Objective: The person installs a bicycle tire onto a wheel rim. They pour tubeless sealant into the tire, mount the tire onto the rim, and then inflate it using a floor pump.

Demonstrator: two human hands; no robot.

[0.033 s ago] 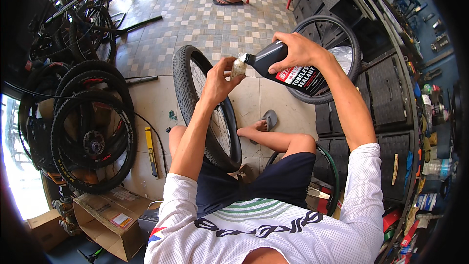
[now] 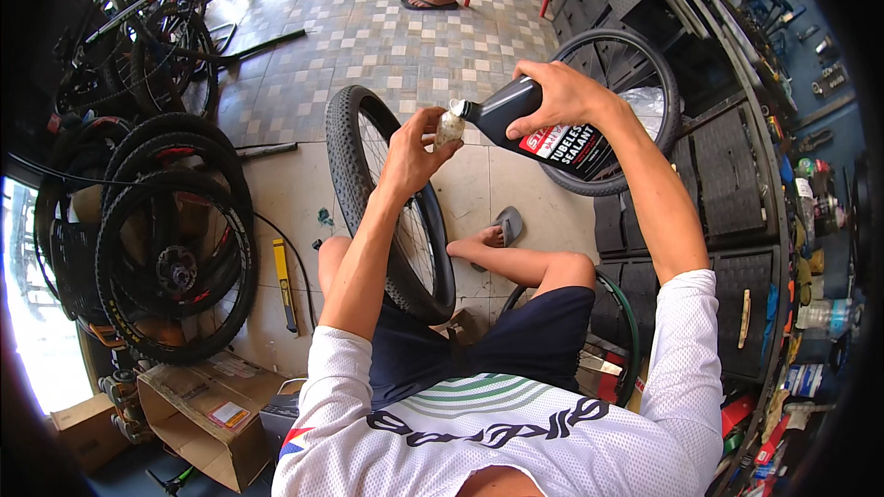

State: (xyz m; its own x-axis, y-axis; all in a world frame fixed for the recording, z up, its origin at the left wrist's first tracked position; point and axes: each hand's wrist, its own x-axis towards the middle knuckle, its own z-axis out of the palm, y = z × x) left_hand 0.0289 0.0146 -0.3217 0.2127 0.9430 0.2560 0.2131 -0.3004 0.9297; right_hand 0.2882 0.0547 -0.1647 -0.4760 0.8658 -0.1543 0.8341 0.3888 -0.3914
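Note:
My right hand [image 2: 564, 97] is wrapped round a large black sealant bottle [image 2: 516, 115] with a red and white label, tilted so its neck points left and slightly down. In my left hand [image 2: 416, 149], between thumb and fingers, is a small cloudy, whitish bottle [image 2: 450, 129], held roughly upright. The big bottle's mouth meets the small bottle's opening or lies just above it; I cannot tell whether they touch. A bicycle wheel with a knobby black tire [image 2: 348, 156] stands between my legs, partly behind my left forearm.
Another wheel [image 2: 670, 92] leans on black drawers at the right. Several wheels [image 2: 244, 248] stack up at the left, beside a yellow-and-black tool [image 2: 284, 285] on the floor. An open cardboard box [image 2: 207, 414] sits lower left. Tools line the right wall. Another person's foot [image 2: 431, 0] rests far ahead.

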